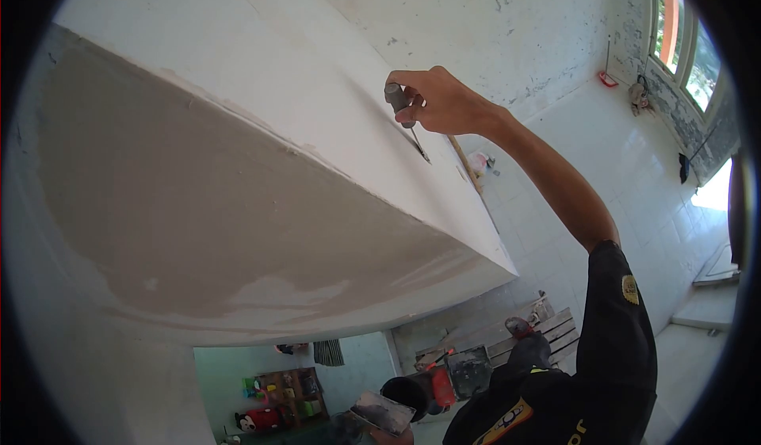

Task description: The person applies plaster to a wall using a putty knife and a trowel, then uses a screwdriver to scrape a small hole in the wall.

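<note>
My right hand (412, 104) is wrapped round the dark handle of a scraper (396, 100), whose thin blade meets the white wall face (372, 128). Low in the view, my left hand (390, 437) is partly cut off by the frame edge, beneath a flat board (383, 413) smeared with pale material; its fingers are mostly hidden. Between the hands, a damp grey-brown plastered surface (206, 191) meets the white face along a rough edge.
Below are a wooden slatted platform (555, 334), a black bucket (406, 397), a red container (442, 385) and a dark tray (469, 370). A shelf (297, 389) with colourful items stands through an opening. Windows (686, 41) are at the upper right, above a tiled floor (587, 160).
</note>
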Demonstrator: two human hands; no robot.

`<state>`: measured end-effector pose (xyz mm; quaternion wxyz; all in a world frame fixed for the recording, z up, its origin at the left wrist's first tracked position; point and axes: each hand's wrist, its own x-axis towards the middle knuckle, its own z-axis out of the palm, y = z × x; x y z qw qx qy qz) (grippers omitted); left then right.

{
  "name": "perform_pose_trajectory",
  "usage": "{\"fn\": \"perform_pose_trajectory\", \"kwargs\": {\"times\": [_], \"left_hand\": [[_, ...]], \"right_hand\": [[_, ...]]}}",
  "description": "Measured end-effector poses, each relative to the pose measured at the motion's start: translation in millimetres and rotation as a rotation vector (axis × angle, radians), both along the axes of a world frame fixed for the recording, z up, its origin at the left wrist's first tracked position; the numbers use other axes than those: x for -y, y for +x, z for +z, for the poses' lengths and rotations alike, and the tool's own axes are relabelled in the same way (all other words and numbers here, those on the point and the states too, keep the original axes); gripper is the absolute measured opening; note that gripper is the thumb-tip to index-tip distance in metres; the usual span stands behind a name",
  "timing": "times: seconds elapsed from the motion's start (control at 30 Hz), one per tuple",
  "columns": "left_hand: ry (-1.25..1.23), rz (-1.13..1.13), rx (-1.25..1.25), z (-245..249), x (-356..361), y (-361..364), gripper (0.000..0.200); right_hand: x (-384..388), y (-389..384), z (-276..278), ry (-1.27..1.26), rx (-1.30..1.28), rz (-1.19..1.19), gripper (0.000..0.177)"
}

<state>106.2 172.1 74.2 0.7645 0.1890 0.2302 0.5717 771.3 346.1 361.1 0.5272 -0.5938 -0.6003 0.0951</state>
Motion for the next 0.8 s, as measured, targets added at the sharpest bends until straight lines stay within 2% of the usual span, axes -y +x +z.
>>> {"fn": "perform_pose_trajectory", "kwargs": {"times": [0.13,0.2,0.3,0.4,0.43,0.47,0.57,0.67,0.7,0.73,0.8], "left_hand": [[-0.002,0.035,-0.127,2,6,1,0.047],[0.001,0.044,-0.193,5,4,0,0.047],[-0.002,0.062,-0.286,7,7,3,0.048],[0.000,0.071,-0.389,11,6,1,0.049],[-0.003,0.075,-0.424,13,7,1,0.049],[-0.005,0.083,-0.455,14,10,2,0.050],[0.001,0.097,-0.558,19,9,1,0.051],[0.000,0.118,-0.658,24,12,2,0.052],[0.001,0.127,-0.687,24,13,4,0.052],[0.001,0.133,-0.721,26,13,3,0.052],[0.008,0.134,-0.786,31,9,7,0.053]], "right_hand": [[-1,-3,3,0.052,-0.105,-0.029,0.021],[-7,-1,0,-0.017,0.037,0.003,0.022],[-2,-3,6,-0.011,0.081,-0.083,0.021],[-8,0,0,0.004,0.122,-0.039,0.021],[-3,-1,4,0.081,-0.021,-0.015,0.020],[-6,-1,0,0.077,-0.022,-0.014,0.020],[-13,1,-2,-0.049,0.147,-0.039,0.020],[-8,4,4,0.075,0.019,-0.041,0.021],[-3,-1,6,-0.049,0.011,-0.031,0.021],[-6,-2,-3,-0.051,0.006,-0.031,0.021],[-12,-2,-22,-0.080,0.208,-0.073,0.021]]}}
